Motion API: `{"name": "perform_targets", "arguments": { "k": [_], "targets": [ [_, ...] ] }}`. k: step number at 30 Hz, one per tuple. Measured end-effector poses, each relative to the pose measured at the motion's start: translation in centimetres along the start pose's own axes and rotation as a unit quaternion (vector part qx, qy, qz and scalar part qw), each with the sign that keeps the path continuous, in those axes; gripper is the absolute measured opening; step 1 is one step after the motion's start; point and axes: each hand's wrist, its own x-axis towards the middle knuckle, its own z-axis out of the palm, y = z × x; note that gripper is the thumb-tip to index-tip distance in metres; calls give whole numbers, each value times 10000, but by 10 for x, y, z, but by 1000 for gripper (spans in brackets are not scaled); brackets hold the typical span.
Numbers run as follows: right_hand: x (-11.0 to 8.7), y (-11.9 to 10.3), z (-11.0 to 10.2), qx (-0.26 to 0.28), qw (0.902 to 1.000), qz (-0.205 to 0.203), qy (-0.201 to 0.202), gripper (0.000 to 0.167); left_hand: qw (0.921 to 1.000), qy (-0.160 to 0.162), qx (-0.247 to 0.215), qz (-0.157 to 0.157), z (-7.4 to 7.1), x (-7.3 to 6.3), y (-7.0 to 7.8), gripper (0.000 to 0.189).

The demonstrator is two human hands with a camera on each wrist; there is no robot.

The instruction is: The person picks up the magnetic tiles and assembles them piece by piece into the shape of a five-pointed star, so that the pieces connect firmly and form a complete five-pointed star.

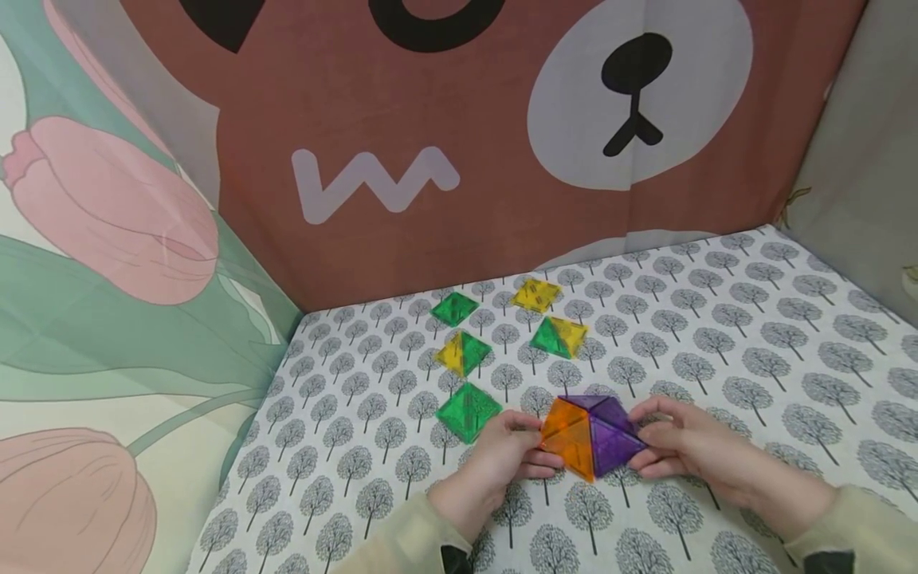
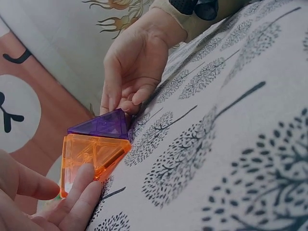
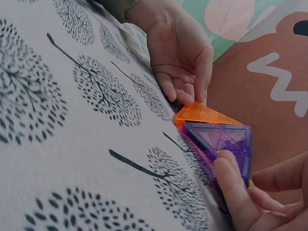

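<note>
Translucent triangular magnetic tiles stand joined into one faceted shape between my two hands, low over the cloth. Orange magnetic tiles (image 1: 570, 441) form its left part, and purple magnetic tiles (image 1: 615, 438) the right. My left hand (image 1: 504, 456) pinches the orange end, its fingertips spread over the facet in the left wrist view. On the opposite side my right hand (image 1: 690, 446) holds the purple corner between thumb and fingers. In the right wrist view, one finger lies flat along a purple facet (image 3: 235, 137). The underside of the shape is hidden.
Left of the hands sits a green piece (image 1: 468, 411). Behind it are a yellow-green piece (image 1: 462, 352), another green one (image 1: 454, 309), a green-yellow one (image 1: 559, 337) and a yellow one (image 1: 536, 295). Tree-print cloth (image 1: 315, 502) covers the surface; a bear-print curtain (image 1: 402, 255) hangs behind.
</note>
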Motion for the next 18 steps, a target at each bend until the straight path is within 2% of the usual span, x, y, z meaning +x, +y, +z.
{"name": "perform_targets", "arguments": {
  "k": [4,8,18],
  "targets": [
    [-2,-3,1,-281,9995,-4,122,52,9996,108,208,146,1,-2,1,20],
    [-5,-5,1,-463,9988,-58,128,59,9980,187,506,323,1,-6,2,22],
    [-10,-5,1,-809,9966,-82,155,58,9945,-60,1041,74,-8,-15,11,32]
  ]
}}
